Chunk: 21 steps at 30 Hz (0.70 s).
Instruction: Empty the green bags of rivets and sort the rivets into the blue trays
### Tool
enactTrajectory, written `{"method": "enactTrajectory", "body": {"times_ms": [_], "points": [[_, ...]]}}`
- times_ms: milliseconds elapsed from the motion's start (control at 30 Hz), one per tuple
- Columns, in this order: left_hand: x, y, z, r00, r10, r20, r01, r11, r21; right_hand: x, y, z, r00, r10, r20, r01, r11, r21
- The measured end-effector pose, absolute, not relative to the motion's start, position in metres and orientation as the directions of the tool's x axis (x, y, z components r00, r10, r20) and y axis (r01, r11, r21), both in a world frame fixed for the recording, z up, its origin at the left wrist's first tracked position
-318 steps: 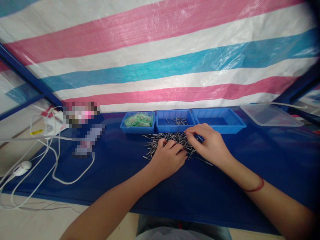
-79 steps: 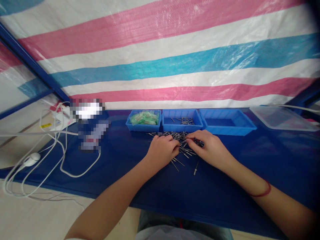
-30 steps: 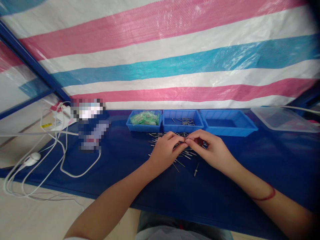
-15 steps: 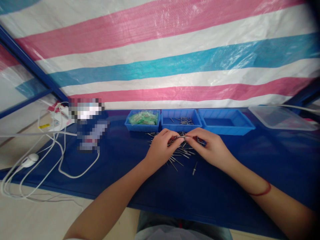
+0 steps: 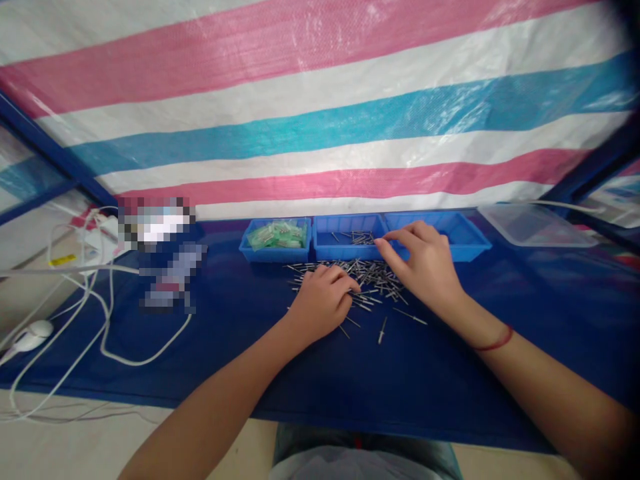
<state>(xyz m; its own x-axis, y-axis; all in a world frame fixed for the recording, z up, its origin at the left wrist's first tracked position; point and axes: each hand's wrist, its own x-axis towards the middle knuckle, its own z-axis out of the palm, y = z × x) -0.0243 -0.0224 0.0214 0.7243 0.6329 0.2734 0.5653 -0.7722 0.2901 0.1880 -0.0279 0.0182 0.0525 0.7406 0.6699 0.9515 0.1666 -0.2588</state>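
Many metal blind rivets (image 5: pixel 373 272) lie in a loose pile on the blue table, in front of the bins. My left hand (image 5: pixel 323 300) is low over the pile's left side, its fingers curled with the thumb close to the index finger; whatever lies between them is hidden. Above the front rim of the middle blue bin (image 5: pixel 330 252), my right hand (image 5: pixel 425 263) has its thumb and index fingertips brought together. I cannot make out anything in that pinch. Some rivets (image 5: pixel 361 237) lie inside this bin. A single rivet (image 5: pixel 383 331) lies nearer the front.
The left blue bin (image 5: pixel 275 254) holds green-tinted plastic packets (image 5: pixel 280 235). Partly behind my right hand stands another blue bin (image 5: pixel 470 248). A clear plastic lid (image 5: pixel 540 227) lies at the right. White cables (image 5: pixel 145 362) and blurred-out items (image 5: pixel 173 273) occupy the left side.
My hands, which met over the pile around a thin rivet, have separated. The right moved up to the middle bin's rim; the left lowered onto the pile. The view shifted slightly.
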Motion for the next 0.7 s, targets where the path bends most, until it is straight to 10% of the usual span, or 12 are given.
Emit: {"method": "enactTrajectory", "body": {"times_ms": [233,700], "points": [[-0.022,-0.02,0.019,0.746,0.616,0.251,0.628,-0.777,0.041,0.182,-0.042,0.02,-0.008,0.763,0.646,0.891,0.298,-0.342],[-0.017,-0.024,0.018,0.71,0.672,0.211,0.684,-0.729,0.02,0.171,-0.049,0.018,-0.126,0.825,0.551,0.752,0.441,-0.489]]}}
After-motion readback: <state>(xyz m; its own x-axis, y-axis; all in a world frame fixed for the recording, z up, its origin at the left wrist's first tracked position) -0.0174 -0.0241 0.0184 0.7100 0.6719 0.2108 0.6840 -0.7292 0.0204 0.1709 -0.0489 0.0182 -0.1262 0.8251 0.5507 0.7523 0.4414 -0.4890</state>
